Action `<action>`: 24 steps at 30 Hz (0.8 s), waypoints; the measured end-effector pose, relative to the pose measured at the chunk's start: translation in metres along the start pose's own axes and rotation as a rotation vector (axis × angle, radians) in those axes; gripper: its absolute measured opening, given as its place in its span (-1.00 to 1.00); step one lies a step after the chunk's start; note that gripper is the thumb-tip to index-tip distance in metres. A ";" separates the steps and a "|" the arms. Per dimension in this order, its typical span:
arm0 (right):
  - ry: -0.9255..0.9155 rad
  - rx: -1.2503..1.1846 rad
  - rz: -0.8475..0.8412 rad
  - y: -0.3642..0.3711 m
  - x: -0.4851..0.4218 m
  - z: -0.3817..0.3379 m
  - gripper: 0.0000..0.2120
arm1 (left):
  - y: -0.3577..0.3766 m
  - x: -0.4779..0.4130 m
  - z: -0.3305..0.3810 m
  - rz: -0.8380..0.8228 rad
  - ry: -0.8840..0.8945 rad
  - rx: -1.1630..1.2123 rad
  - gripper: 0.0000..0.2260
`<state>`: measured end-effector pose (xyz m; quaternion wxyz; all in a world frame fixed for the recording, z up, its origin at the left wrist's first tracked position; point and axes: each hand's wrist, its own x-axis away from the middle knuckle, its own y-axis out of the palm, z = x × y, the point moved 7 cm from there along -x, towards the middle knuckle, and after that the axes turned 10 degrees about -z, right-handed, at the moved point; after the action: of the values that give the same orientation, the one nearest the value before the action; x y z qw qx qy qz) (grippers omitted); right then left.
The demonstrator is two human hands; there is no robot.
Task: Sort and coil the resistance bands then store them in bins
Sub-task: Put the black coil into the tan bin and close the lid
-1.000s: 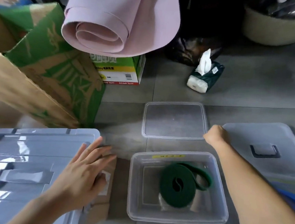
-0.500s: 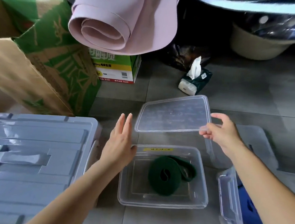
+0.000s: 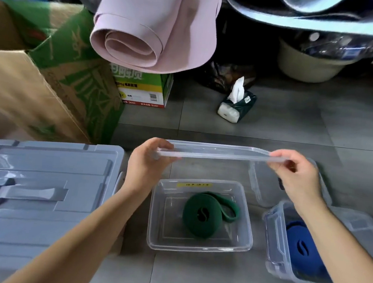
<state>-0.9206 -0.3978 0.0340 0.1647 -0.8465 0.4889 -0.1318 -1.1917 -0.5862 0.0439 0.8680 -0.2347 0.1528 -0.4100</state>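
Both hands hold one clear rectangular plastic lid (image 3: 220,152) in the air, just beyond the far side of the open clear plastic bin (image 3: 198,248). The left hand (image 3: 147,162) pinches the lid's left end and the right hand (image 3: 297,173) pinches its right end. The long axis of the lid runs from left to right, and it shows almost edge-on. A dark green coiled resistance band (image 3: 199,214) lies flat inside the bin, its loose loop pointing right. At the right, a second clear bin (image 3: 272,237) contains a blue coiled band (image 3: 303,244). A large grey plastic box (image 3: 42,185) stands at the left.
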 end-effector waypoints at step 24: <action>0.338 0.134 -0.081 0.095 0.047 0.104 -0.48 | 0.071 0.072 -0.136 -0.157 -0.547 -0.077 -0.51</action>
<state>-0.9320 -0.4680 -0.0966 0.1306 -0.8184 0.4651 -0.3111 -1.1641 -0.6420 -0.1143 0.8330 -0.3805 -0.0900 -0.3915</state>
